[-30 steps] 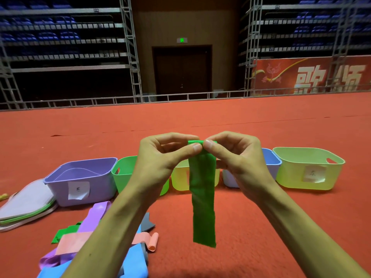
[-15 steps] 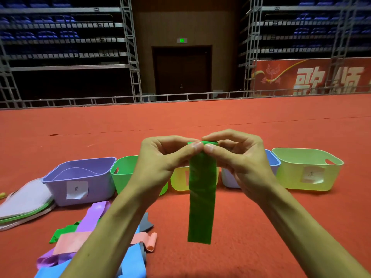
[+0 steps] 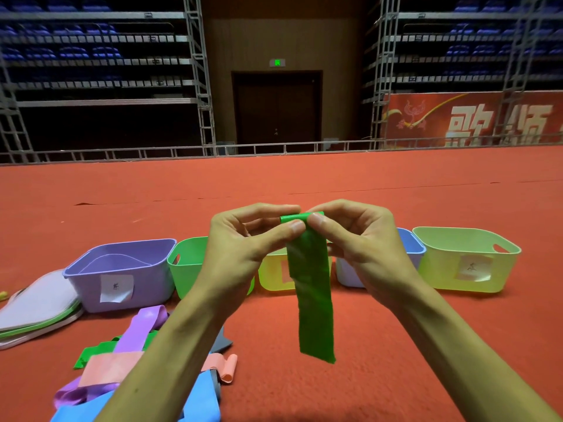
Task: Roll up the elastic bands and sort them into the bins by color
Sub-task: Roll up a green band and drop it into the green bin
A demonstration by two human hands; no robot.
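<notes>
A green elastic band [image 3: 313,300] hangs in front of me, its top end rolled into a small tube. My left hand [image 3: 243,248] and my right hand [image 3: 359,245] both pinch that rolled top between thumb and fingers. Behind the hands stands a row of bins on the red floor: a purple bin [image 3: 122,272], a green bin [image 3: 185,263], a yellow bin [image 3: 274,275] partly hidden by the band, a blue bin [image 3: 411,248] mostly hidden by my right hand, and a light green bin [image 3: 466,260].
A pile of loose bands lies at lower left: purple [image 3: 143,324], pink [image 3: 112,367], green [image 3: 91,354], blue [image 3: 198,397], grey [image 3: 221,342]. A flat stack of lids or pads [image 3: 33,309] sits left of the purple bin. A railing runs along the far floor edge.
The hanging tail of the green band has become shorter as the roll at the top grew a little. Both hands stay at the same spot.
</notes>
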